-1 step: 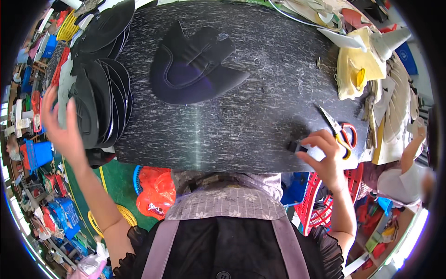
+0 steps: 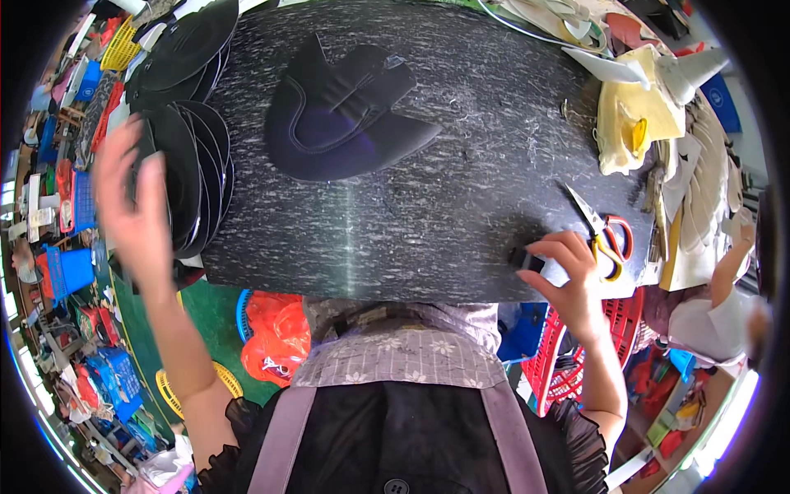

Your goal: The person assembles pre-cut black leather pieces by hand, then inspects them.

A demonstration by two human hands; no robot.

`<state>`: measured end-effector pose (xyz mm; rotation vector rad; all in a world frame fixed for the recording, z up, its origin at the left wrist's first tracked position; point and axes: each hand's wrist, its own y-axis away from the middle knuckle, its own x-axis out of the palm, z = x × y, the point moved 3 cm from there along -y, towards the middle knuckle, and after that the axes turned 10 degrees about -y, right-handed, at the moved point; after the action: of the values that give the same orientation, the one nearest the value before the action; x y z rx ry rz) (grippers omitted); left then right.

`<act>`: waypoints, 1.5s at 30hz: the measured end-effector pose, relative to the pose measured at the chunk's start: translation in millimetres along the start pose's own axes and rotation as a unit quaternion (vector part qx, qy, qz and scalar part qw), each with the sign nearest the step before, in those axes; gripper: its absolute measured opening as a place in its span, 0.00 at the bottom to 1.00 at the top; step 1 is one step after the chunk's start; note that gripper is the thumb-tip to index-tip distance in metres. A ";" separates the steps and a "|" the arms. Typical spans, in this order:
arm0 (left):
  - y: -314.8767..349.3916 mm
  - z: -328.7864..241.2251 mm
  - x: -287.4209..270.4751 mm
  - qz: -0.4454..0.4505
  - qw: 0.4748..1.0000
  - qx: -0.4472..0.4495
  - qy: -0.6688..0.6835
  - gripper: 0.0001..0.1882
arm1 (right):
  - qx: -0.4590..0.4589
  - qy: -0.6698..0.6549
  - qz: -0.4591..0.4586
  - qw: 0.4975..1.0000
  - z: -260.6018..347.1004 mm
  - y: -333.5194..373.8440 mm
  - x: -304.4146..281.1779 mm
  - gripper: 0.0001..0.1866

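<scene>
A black shoe upper (image 2: 329, 140) with curved stitching lies flat, far and left of middle on the dark speckled table (image 2: 461, 206). My left hand (image 2: 136, 210), slightly blurred, hovers over the near left stack of black shoe uppers (image 2: 202, 156) with its fingers apart and nothing visible in it. My right hand (image 2: 572, 276) rests low over the table's right side, thumb and fingers curved with a gap between them. Beside its fingertips lies a small black block (image 2: 527, 260), not visibly gripped. Scissors (image 2: 594, 222) with red and yellow handles lie just beyond that hand.
More black uppers (image 2: 185, 49) are piled at the far left. A cream block (image 2: 642, 107) with a white cone (image 2: 691, 74) stands at the far right. Below the table are a red basket (image 2: 543, 362) and a red plastic bag (image 2: 280, 333). Another person (image 2: 708, 325) is at right.
My left hand has moved right and slightly inward over the stack of uppers. My right hand has shifted slightly left; the upper and scissors stay put.
</scene>
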<state>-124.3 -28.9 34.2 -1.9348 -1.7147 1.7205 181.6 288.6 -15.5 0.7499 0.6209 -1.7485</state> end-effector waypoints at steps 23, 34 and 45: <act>-55.4 -35.7 173.7 0.437 0.892 0.010 0.113 0.23 | -0.169 0.078 -0.125 0.974 -24.4 -65.0 -1.1 0.08; 3.3 -46.0 101.8 0.376 0.830 -0.143 0.387 0.17 | -0.321 0.154 -0.069 0.932 -22.4 -58.6 7.5 0.13; 32.2 -81.9 65.5 0.405 0.812 -0.136 0.398 0.18 | -0.188 0.105 -0.107 0.971 4.7 -86.3 -10.1 0.06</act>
<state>-59.3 53.2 1.5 -3.1419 -0.8729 0.4437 100.1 315.8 -1.1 0.6220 1.1773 -1.6835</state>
